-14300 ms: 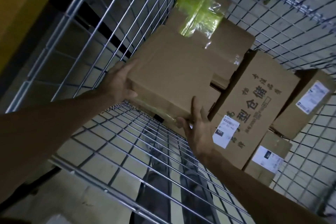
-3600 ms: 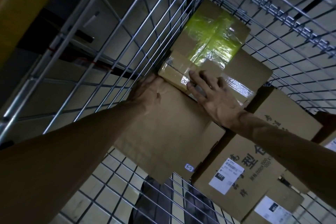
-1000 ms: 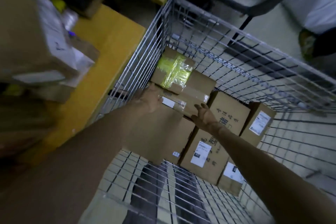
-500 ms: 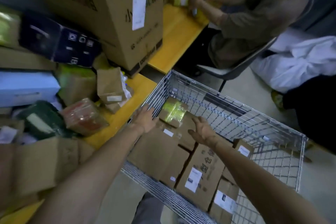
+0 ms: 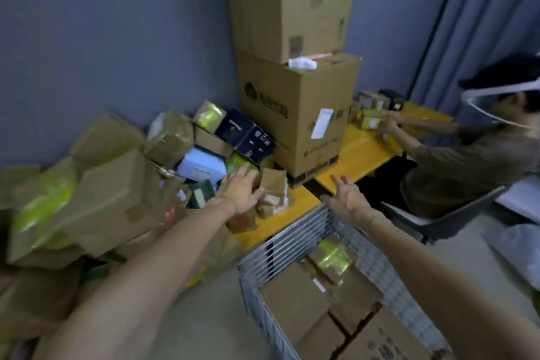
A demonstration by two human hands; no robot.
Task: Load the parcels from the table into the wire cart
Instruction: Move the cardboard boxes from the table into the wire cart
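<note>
Above the near corner of the yellow surface (image 5: 280,218), both bare arms stretch forward from the bottom of the view. The left hand (image 5: 241,190) hangs with fingers spread and loose, grasping nothing, right over a small brown parcel (image 5: 273,185) that stands at the edge of the heap; whether the fingertips touch it cannot be told through the blur. The right hand (image 5: 346,199) is likewise released, palm turned inward and fingers splayed, in the air above the gap between the surface and the wire cart (image 5: 280,248). The cart stands just beside the surface, low at the right, and already holds several cardboard boxes packed close together, among them a box wrapped with yellow-green tape (image 5: 331,254) lying on top near the far corner. On the surface the remaining parcels lie in a jumbled pile (image 5: 117,184) running off to the left: brown cartons, a dark blue box (image 5: 247,134), a pale blue box (image 5: 201,166) and a few with yellow-green wrap. Behind the pile, against the grey wall, a large carton (image 5: 295,114) carries a second tall carton (image 5: 289,0) on top. At the far right another person (image 5: 467,161) sits at a further stretch of yellow surface, both hands on a small parcel there.
</note>
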